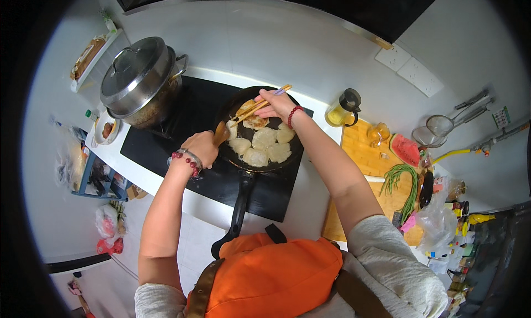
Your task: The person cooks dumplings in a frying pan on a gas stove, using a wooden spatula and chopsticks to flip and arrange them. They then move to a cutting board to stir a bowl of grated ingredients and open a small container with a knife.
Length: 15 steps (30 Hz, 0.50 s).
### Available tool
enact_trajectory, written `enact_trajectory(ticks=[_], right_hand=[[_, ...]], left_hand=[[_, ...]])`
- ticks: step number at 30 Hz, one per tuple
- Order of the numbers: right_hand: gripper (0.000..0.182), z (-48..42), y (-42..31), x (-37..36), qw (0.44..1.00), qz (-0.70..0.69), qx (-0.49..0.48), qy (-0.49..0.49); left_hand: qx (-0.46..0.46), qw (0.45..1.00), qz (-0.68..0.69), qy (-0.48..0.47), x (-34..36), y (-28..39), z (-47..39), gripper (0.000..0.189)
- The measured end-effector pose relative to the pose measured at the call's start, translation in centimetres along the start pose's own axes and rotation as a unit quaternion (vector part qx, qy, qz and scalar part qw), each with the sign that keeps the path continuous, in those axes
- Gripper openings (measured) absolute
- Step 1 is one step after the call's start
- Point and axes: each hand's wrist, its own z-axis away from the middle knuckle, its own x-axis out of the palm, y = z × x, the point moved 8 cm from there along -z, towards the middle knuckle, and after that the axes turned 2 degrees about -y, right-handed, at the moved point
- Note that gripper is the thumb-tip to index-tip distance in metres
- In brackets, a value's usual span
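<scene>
A black frying pan [271, 165] sits on the black glass cooktop [203, 193], its handle pointing towards my body. Several pale, flat pieces of food [264, 138] lie in it, and browned ones [256, 122] are at its far side. My left hand [201, 147] grips a wooden spatula [221, 133] at the pan's left rim. My right hand [277, 105] holds a pair of wooden chopsticks [259, 105] over the far part of the pan, their tips near the browned food and a pale piece. Whether the tips pinch anything, I cannot tell.
Back left, a large lidded steel pot [139, 79] stands beside a white bowl [107, 129]. To the right are a glass oil jug [342, 108] and a wooden cutting board [352, 152] with green beans [408, 185] and a watermelon piece [404, 149]. Strainers [439, 125] hang on the wall.
</scene>
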Motion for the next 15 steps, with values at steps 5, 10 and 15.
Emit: enact_trajectory(ticks=[5, 10, 15], right_hand=[[0.035, -0.9, 0.2, -0.1, 1.000, 0.009, -0.010, 0.019], [0.032, -0.3, 0.5, -0.3, 0.998, -0.017, -0.012, 0.053], [0.032, 1.3, -0.5, -0.9, 0.996, -0.054, -0.042, 0.060]], left_hand=[[-0.043, 0.994, -0.040, -0.087, 0.6, 0.8, -1.5, 0.024], [-0.048, 0.997, 0.013, -0.059, 1.0, 0.0, -1.6, 0.027], [-0.013, 1.000, 0.005, 0.009, 0.5, 0.1, -1.1, 0.032]])
